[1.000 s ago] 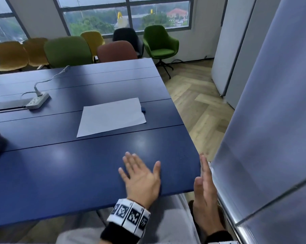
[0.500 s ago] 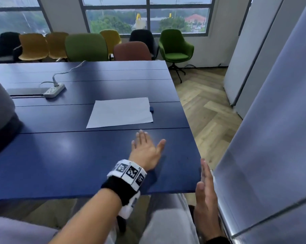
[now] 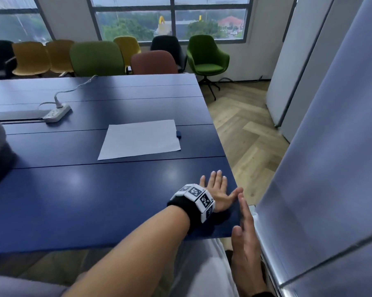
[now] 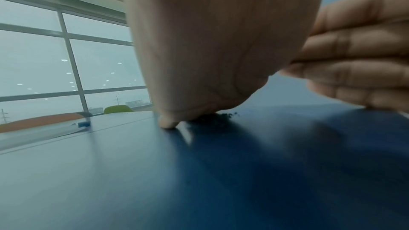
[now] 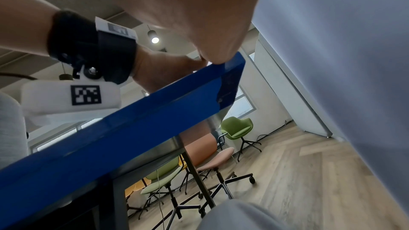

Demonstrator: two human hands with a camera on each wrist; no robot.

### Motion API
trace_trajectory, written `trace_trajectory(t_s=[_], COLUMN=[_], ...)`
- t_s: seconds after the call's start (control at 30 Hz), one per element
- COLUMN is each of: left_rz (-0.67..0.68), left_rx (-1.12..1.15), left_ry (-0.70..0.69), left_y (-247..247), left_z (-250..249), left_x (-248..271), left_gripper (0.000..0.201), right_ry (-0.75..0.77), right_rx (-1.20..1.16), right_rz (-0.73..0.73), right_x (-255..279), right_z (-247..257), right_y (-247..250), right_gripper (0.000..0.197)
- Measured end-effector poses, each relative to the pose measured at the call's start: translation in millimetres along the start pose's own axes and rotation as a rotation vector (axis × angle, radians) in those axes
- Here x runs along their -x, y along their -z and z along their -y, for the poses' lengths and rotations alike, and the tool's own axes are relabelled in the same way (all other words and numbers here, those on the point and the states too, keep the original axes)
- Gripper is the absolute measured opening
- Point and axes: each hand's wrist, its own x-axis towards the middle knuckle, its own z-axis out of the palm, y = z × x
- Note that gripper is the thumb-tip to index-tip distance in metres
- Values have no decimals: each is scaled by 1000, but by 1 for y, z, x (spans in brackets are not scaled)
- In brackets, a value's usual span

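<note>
My left hand (image 3: 218,189) lies flat on the blue table (image 3: 73,200) near its right front corner, fingers straight and thumb spread toward the edge. In the left wrist view the hand's edge (image 4: 210,41) rests on the tabletop with a small heap of dark crumbs (image 4: 223,115) against it. My right hand (image 3: 245,228) is held upright just off the table's right edge, fingers straight, fingertips almost touching the left thumb. It holds nothing. From below, the right palm (image 5: 188,6) sits at the table's corner (image 5: 230,69).
A white sheet of paper (image 3: 140,138) lies mid-table with a small blue object (image 3: 178,133) at its right edge. A power strip (image 3: 56,113) sits far left. A grey partition (image 3: 320,168) stands close on the right. Chairs (image 3: 206,58) line the window.
My left hand has slid forward and then right across the table to its right edge. My right hand has risen a little, so its fingertips meet the left thumb.
</note>
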Motion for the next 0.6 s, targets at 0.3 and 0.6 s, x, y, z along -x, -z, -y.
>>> trace_trajectory(t_s=[0.3,0.6], left_rz=[-121,52], left_rx=[333,-172], left_ry=[17,73], left_y=[38,28], left_z=[50,60], left_x=[62,57], left_gripper=[65,104], right_ry=[-311,-1103], right_rx=[-269,391], right_rz=[-404,-151], right_x=[-23,-49], right_z=[-3,-217], right_y=[62,159], right_gripper=[40,21])
